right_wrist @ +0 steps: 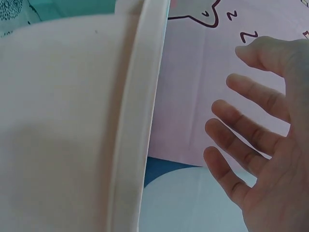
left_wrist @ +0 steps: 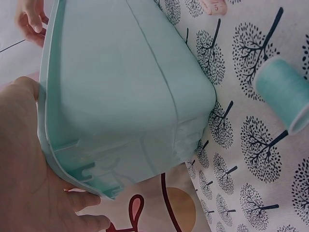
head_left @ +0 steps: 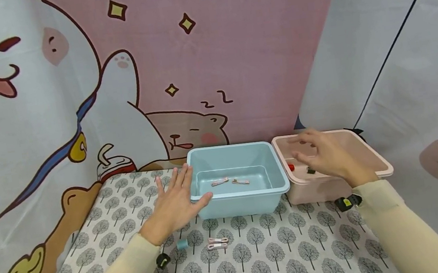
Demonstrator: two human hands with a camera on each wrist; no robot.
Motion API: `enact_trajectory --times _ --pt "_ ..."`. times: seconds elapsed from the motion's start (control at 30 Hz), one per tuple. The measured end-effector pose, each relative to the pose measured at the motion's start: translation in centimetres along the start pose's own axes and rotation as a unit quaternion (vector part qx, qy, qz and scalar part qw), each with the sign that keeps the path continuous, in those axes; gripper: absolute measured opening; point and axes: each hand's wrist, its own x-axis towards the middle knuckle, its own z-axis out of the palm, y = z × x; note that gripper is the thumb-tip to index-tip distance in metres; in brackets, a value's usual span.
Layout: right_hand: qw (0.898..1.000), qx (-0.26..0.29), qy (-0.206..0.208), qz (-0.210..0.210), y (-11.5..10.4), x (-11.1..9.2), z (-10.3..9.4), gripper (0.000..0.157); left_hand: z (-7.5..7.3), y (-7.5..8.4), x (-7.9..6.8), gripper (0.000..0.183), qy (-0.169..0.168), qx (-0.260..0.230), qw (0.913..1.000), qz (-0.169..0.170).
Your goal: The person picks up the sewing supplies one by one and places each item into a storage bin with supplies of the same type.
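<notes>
Blue plastic bin (head_left: 237,176) stands on the surface (head_left: 259,251); our left hand (head_left: 178,202) rests flat against its left wall; our right hand (head_left: 322,153), fingers spread, hovers over the pink bin (head_left: 372,167).

A light blue tub (head_left: 238,178) stands upright on the table, with two small pink clips (head_left: 230,181) lying flat on its bottom. The left hand (head_left: 178,204) rests flat against its left side, thumb on the rim. Just beside it stands a pink tub (head_left: 373,160). The right hand (head_left: 327,154) hovers open over it.
</notes>
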Motion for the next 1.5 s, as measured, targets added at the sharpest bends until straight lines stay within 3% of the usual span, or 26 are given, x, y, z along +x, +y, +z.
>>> enact_trajectory --times 0.43,0.93,1.1,1.5 --pt "1.0 -0.004 0.007 -0.001 -1.3 -2.0 1.9 0.041 -0.1 0.0 0.0 0.117 0.0 -0.001 1.0 0.0" --pt "0.996 0.002 0.046 -0.07 -2.8 -3.6 4.4 0.037 -0.1 0.0 0.0 0.117 -0.001 -0.004 1.0 0.001" --pt "0.996 0.018 0.045 -0.079 -3.7 -4.1 4.6 0.038 -0.1 0.0 0.1 0.117 -0.004 -0.006 1.0 0.0" --pt "0.992 -0.002 0.065 -0.11 -5.1 -5.0 6.0 0.04 -0.1 0.0 0.1 0.117 -0.005 -0.008 1.0 -0.001"
